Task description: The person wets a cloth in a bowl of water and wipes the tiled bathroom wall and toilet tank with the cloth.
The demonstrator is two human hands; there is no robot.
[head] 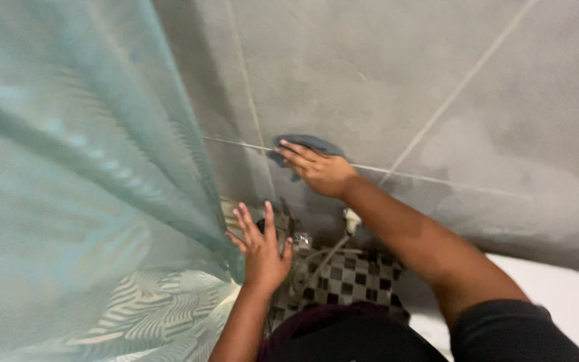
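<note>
Grey tiled wall (383, 74) fills the far and right part of the scene, its large matt tiles divided by pale grout lines, with a lighter, cloudy patch (504, 181) on the tile to the right. Right hand (319, 169) is pressed flat against this wall near the crossing of two grout lines, fingers extended and close together, pinning a dark blue-grey cloth (309, 143) between palm and tile; the cloth shows above and to the left of the fingertips and is otherwise covered by the hand. Right forearm runs down and to the right to a dark sleeve (517, 332) at the near edge. Left hand (261, 247) is lower and nearer, open wide with fingers spread, holding nothing; it rests against the edge of a pale teal shower curtain (68, 167), which occupies the whole left side and carries a white leaf-like pattern near its lower part. Whether the palm fully touches the curtain cannot be told. Between and below the two hands, metal pipe fittings (303, 240) and a thin hose (326, 258) stand against the wall, blurred and partly hidden. Below them lies a floor of small black and white chequered tiles (353, 278). A white fixture edge (557, 288) appears at the near right.
</note>
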